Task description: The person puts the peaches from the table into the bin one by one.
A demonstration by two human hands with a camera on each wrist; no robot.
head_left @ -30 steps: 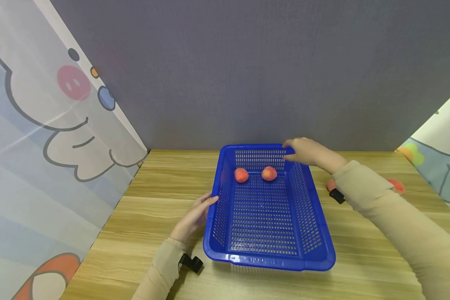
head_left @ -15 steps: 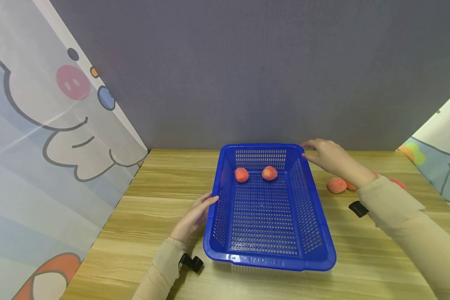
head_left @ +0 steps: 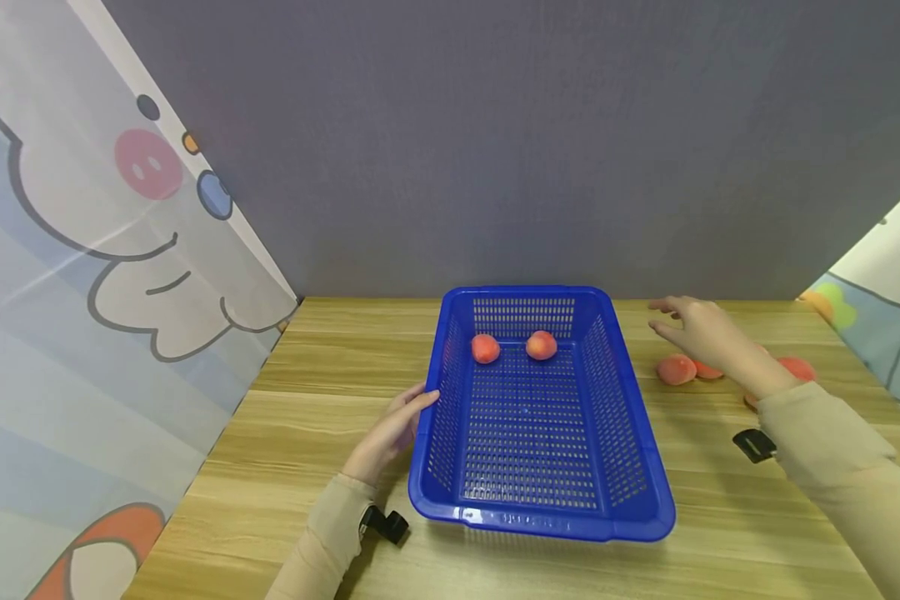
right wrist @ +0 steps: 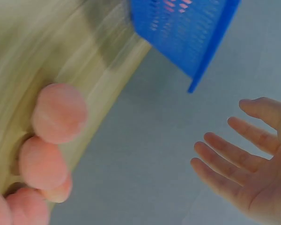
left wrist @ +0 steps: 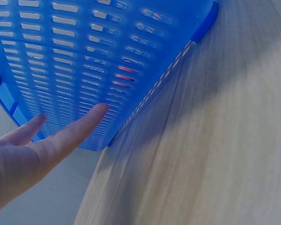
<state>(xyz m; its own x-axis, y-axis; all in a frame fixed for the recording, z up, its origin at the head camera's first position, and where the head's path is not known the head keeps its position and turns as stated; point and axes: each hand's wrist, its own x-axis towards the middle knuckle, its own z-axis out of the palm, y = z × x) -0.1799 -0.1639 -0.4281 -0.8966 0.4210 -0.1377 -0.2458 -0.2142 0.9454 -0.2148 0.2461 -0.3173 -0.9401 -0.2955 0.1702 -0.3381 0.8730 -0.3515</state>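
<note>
A blue slotted plastic basket (head_left: pixel 528 450) stands on the table with two peaches (head_left: pixel 485 348) inside, near its far end. My left hand (head_left: pixel 386 437) holds the basket's left side, thumb over the rim and fingers along the outer wall. In the left wrist view two straight fingers (left wrist: pixel 68 133) lie against the slotted wall. My right hand (head_left: pixel 701 329) is in the air right of the basket, fingers spread and holding nothing. Several more peaches (right wrist: pixel 60 113) lie in a cluster on the table below it, partly hidden by the right wrist in the head view.
The wooden table (head_left: pixel 307 367) ends at a grey wall panel (head_left: pixel 510 150) behind the basket. Cartoon-printed sheets (head_left: pixel 67 250) hang at the left and right. A black wrist strap (head_left: pixel 755 445) sits by the right sleeve.
My right hand has moved right, from over the basket's far right corner to beyond its side, nearer the loose peaches. The left hand and basket have stayed put.
</note>
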